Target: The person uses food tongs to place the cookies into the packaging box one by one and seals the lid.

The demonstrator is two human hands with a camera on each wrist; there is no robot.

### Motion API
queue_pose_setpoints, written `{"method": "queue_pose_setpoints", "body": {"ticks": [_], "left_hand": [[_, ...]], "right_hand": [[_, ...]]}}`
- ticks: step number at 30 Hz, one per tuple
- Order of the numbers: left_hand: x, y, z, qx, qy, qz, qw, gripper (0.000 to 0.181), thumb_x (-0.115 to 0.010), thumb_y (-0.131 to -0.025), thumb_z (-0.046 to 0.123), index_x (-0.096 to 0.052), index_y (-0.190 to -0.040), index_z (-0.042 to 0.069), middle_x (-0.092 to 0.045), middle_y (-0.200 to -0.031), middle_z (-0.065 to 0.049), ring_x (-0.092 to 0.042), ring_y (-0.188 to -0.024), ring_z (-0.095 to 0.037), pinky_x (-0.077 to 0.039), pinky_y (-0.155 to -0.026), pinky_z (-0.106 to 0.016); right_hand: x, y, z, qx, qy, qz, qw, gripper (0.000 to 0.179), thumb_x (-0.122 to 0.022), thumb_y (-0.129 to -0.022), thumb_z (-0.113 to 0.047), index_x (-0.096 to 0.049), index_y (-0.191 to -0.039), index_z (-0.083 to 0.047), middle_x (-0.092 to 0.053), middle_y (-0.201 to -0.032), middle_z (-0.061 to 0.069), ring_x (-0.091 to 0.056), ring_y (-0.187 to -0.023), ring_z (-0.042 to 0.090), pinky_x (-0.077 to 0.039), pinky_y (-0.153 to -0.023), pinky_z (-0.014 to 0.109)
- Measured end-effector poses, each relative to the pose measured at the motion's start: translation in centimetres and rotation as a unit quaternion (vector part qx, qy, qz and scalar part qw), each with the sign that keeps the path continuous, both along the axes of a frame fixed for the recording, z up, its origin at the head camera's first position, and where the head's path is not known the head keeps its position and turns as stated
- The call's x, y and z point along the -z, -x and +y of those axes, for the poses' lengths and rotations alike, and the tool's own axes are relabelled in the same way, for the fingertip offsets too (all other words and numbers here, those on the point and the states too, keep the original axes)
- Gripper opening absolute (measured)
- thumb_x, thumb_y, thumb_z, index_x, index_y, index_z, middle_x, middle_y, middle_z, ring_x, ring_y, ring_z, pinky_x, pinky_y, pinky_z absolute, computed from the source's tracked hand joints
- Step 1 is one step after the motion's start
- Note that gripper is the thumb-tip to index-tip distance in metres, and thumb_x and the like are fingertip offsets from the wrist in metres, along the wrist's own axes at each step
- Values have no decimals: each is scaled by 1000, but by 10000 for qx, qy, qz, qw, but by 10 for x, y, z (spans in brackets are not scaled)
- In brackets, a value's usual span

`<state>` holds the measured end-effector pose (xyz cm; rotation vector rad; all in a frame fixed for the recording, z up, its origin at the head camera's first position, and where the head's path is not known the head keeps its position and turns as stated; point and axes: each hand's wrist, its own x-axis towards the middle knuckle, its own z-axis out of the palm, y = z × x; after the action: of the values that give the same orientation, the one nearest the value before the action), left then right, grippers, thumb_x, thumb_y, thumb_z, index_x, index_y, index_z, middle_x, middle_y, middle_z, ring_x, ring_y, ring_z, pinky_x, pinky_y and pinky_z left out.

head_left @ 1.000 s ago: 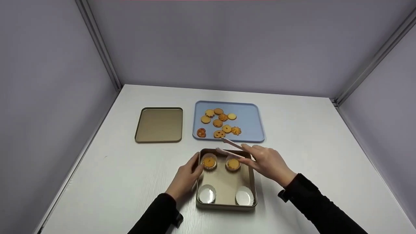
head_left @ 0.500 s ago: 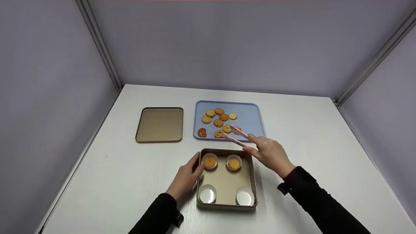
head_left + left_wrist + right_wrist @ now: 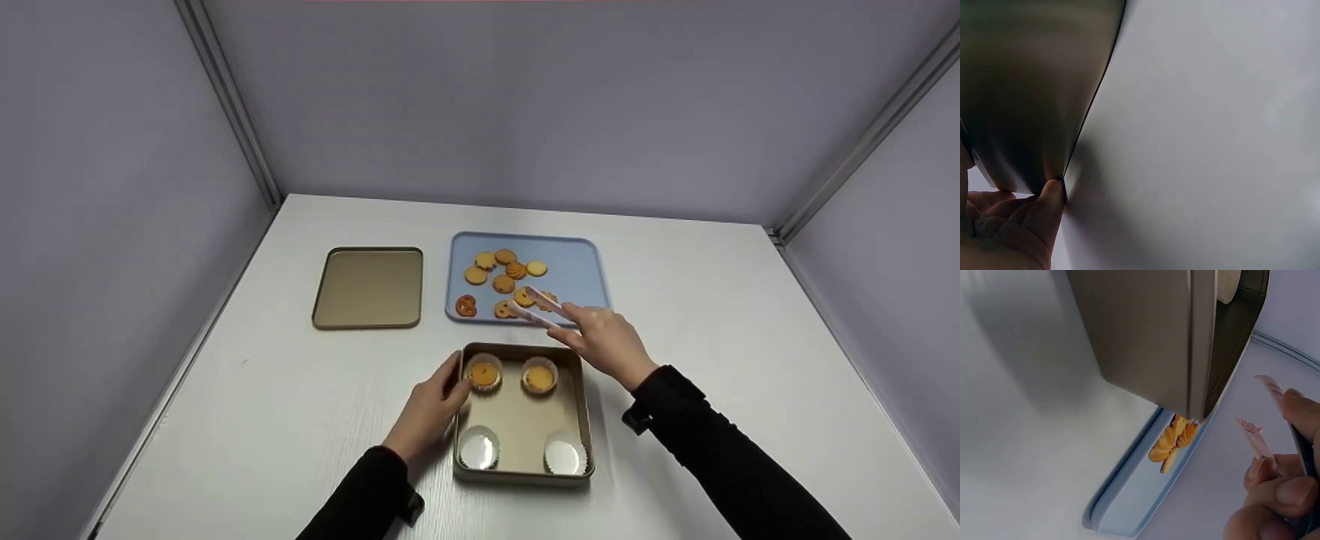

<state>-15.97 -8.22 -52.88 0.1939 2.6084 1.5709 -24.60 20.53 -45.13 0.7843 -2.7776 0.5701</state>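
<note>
Over the last second the right hand (image 3: 606,341) has gone from above the tin (image 3: 517,416) to the blue tray (image 3: 577,274) ahead of it, then shifted slightly left. It grips pink tongs (image 3: 531,316) whose tips stand apart with nothing between them — over the cookies (image 3: 520,297) at the tray's near edge; whether they touch one I cannot tell. So the work appears to be at the picking-up stage, with no cookie yet taken.

The left hand (image 3: 426,409) has stayed put, its fingers and thumb clamped on the wall of the tin, which lies to its right and so seems steadied. Just beside that thumb is one filled cup (image 3: 484,374), and farther right, below the right hand, another filled cup (image 3: 539,379). Two empty cups (image 3: 478,448) sit on the near side of both hands — room, I judge, for more cookies.
</note>
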Motion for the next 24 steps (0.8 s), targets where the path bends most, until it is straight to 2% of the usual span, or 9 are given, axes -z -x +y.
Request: {"method": "queue_pose_setpoints", "body": {"ticks": [6, 13, 24], "left_hand": [[1, 0, -1, -13, -4, -39, 10000, 61, -54, -107, 29, -35, -159, 4, -44, -155, -24, -44, -141, -43, -33, -120, -53], [0, 0, -1, -19, -14, -57, 10000, 61, -55, -106, 28, -35, -159, 4, -45, -154, -25, -45, -141, -43, -34, -120, -53], [1, -1, -3, 0, 25, 61, 10000, 61, -56, -106, 29, -37, -158, 3, -46, -153, -26, -46, -140, -44, -35, -119, -54]], "right_hand": [[1, 8, -12, 189, -176, -419, 9988, 37, -70, -97, -35, -71, -119, -4, -71, -85, 12, -64, -71, 28, -45, -59, 41], [8, 18, -19, 333, -304, -776, 9960, 28, -72, -97, -35, -64, -90, -8, -60, -71, 5, -51, -62, 22, -37, -56, 35], [15, 27, -27, 391, -456, -1042, 9927, 30, -70, -97, -36, -68, -91, -8, -62, -73, 6, -57, -63, 23, -40, -59, 36]]}}
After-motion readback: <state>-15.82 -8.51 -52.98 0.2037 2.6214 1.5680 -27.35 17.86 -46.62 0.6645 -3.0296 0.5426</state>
